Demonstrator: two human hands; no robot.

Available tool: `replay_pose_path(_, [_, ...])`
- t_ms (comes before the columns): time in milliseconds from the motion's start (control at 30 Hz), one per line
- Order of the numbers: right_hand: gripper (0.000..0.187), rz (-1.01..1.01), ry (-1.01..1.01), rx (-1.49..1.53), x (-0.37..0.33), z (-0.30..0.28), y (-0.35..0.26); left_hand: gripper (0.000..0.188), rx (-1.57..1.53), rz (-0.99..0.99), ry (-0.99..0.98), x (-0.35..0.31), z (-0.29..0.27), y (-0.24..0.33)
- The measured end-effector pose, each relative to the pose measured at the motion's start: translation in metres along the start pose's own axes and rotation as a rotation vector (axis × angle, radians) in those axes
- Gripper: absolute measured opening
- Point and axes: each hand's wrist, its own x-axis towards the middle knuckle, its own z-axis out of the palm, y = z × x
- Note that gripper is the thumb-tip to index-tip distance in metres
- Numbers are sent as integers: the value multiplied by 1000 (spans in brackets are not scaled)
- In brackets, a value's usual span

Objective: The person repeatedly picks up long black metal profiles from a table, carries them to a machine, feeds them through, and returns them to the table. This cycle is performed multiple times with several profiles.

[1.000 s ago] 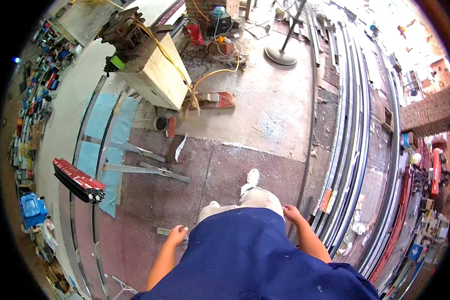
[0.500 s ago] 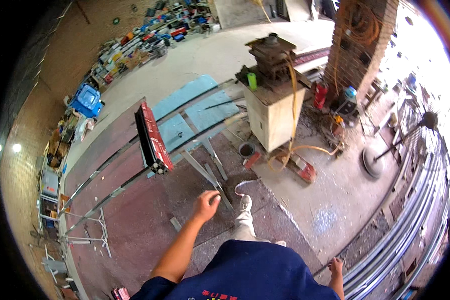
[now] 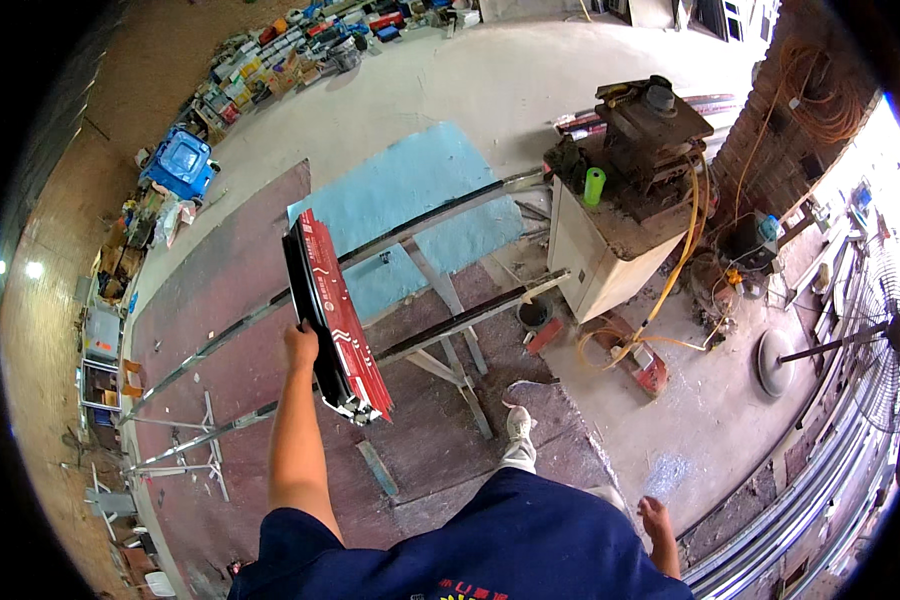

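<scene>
A long bundle of black profiles with red printed wrapping (image 3: pixel 342 310) lies across two metal rails. My left hand (image 3: pixel 301 345) is at its black left side, with the fingers curled against the edge and partly hidden there. My right hand (image 3: pixel 657 520) hangs low at my right side, away from any object. Its fingers are loosely bent and hold nothing that I can see. Beneath the bundle run the dark-topped rails (image 3: pixel 470 318) of a low stand, and light blue sheets (image 3: pixel 395 205) lie beyond it.
A pale cabinet (image 3: pixel 595 255) bears a grimy machine (image 3: pixel 655 125) and a green bottle (image 3: pixel 593 186). Yellow hose (image 3: pixel 685 255) trails down beside it. At right stand a fan (image 3: pixel 880 335) and long metal bars (image 3: pixel 820 510). A blue bin (image 3: pixel 182 165) is at far left.
My left hand has moved left from over the floor to the side of the bundle. The view has shifted, bringing the bundle nearer. My right hand still hangs low.
</scene>
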Motion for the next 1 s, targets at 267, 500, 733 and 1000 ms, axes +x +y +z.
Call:
replay_pose_path(267, [47,-13,-89,-179,32,4,-84,30,50,208,-44,42,-28,-37])
replay_pose_path(500, [43,-233,-48,-470,57,0,-188,24,69,390,-74,-15,-147,49])
replay_pose_path(733, [37,-821,-169,-351,11,-27,-354,18,34,706,-211,-183,-167,200])
replay_pose_path(1000, [64,-1388,-175,-559,-19,-115,-401,23,37,1257,-512,-394,-104,397])
